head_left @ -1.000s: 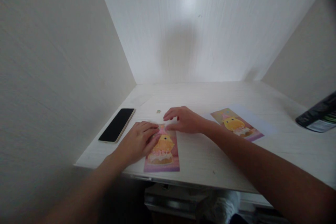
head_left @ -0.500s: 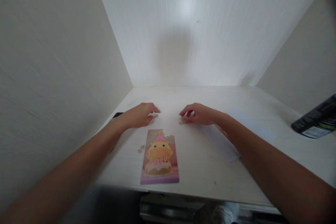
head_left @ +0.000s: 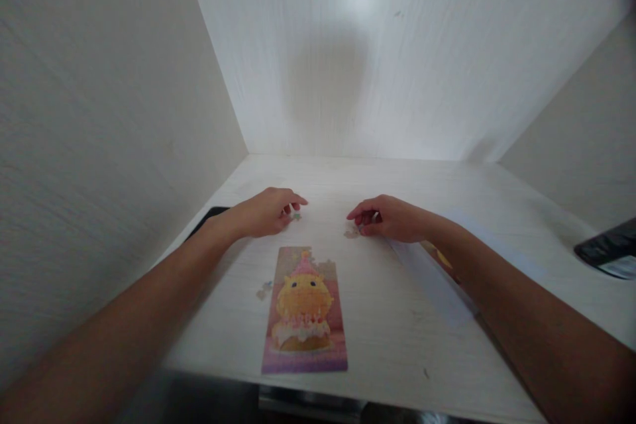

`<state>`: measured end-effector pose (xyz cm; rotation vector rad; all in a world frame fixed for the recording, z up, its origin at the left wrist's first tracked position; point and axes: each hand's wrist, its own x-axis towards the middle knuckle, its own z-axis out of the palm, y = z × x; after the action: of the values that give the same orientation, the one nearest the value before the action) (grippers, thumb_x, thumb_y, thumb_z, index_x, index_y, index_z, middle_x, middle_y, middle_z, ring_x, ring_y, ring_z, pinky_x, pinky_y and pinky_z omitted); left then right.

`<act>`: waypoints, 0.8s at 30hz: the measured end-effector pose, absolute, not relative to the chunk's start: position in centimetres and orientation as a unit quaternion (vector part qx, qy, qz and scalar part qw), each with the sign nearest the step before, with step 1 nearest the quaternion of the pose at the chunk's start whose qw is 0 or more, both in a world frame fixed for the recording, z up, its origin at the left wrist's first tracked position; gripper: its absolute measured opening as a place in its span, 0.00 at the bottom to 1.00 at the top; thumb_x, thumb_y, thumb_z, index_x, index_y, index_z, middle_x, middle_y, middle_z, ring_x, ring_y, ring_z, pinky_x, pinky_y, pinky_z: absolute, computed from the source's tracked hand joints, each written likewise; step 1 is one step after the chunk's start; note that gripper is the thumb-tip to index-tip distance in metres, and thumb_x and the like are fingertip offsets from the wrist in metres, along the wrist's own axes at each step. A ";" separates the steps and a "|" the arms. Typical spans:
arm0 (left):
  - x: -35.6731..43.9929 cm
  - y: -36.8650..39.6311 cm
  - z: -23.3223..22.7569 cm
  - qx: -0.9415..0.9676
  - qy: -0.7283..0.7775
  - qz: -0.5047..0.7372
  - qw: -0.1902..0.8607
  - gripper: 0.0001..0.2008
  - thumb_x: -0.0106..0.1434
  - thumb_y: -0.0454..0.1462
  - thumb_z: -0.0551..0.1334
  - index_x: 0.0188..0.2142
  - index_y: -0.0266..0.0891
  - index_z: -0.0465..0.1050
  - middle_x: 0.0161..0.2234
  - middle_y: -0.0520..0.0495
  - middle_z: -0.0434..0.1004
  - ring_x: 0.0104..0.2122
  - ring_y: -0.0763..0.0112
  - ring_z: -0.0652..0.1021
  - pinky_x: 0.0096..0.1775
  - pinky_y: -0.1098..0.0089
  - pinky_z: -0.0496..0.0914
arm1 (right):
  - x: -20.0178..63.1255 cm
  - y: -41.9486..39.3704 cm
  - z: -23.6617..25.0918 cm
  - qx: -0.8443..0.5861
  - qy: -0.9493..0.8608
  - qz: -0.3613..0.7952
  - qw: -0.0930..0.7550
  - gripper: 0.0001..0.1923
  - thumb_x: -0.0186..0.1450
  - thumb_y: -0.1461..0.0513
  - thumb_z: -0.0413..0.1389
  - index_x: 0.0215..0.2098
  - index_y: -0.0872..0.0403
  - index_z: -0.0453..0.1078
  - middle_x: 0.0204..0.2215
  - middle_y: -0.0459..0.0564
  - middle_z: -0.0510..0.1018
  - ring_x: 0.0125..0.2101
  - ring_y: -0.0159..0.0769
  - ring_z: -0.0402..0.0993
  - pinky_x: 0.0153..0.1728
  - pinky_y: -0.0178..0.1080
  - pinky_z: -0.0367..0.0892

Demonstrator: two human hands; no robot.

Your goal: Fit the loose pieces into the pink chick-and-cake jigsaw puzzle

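A nearly whole jigsaw puzzle (head_left: 303,318) lies flat near the table's front edge. It pictures a yellow figure in a pink party hat above a cake, with a notch in its top edge. Beyond it, my left hand (head_left: 271,213) rests low with the index finger stretched out and the thumb apart, beside a small puzzle piece (head_left: 297,216). My right hand (head_left: 395,218) is bent over a few loose pieces (head_left: 352,232), its thumb next to them and its fingers loosely curled but apart. More loose pieces (head_left: 264,290) lie left of the puzzle.
A translucent sheet (head_left: 437,285) lies under my right forearm, with something yellow (head_left: 441,258) partly hidden there. On the right is a dark cylindrical container (head_left: 609,248). A black flat object (head_left: 206,220) sits behind my left forearm. Pale panels (head_left: 124,79) enclose the table's sides and back.
The view has shifted, so the puzzle looks nearer and the dark container farther right. My left index finger has stretched out more, and my right fingers stay near the loose pieces.
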<state>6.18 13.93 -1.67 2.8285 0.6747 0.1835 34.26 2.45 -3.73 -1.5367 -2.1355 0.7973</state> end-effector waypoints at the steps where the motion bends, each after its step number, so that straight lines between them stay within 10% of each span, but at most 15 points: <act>1: 6.1 14.0 -1.6 0.963 0.231 0.059 0.127 0.22 0.58 0.29 0.58 0.53 0.35 0.70 0.42 0.44 0.77 0.36 0.70 0.77 0.40 0.70 0.70 | 34.3 2.5 -3.8 -0.550 -0.760 0.285 0.197 0.17 0.59 0.65 0.59 0.47 0.55 0.74 0.35 0.51 0.79 0.33 0.39 0.74 0.35 0.38 0.68; 24: 4.2 12.0 1.2 0.953 0.237 -0.013 0.186 0.08 0.55 0.38 0.64 0.35 0.39 0.75 0.29 0.50 0.75 0.28 0.72 0.73 0.29 0.75 0.65 | 34.1 2.3 -3.7 -0.542 -0.748 0.310 0.228 0.09 0.60 0.61 0.58 0.37 0.56 0.75 0.29 0.50 0.77 0.30 0.37 0.72 0.31 0.37 0.66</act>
<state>4.24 12.03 1.18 2.6859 0.6676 -0.0369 34.10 2.28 -3.69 -1.4920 -2.0593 0.8540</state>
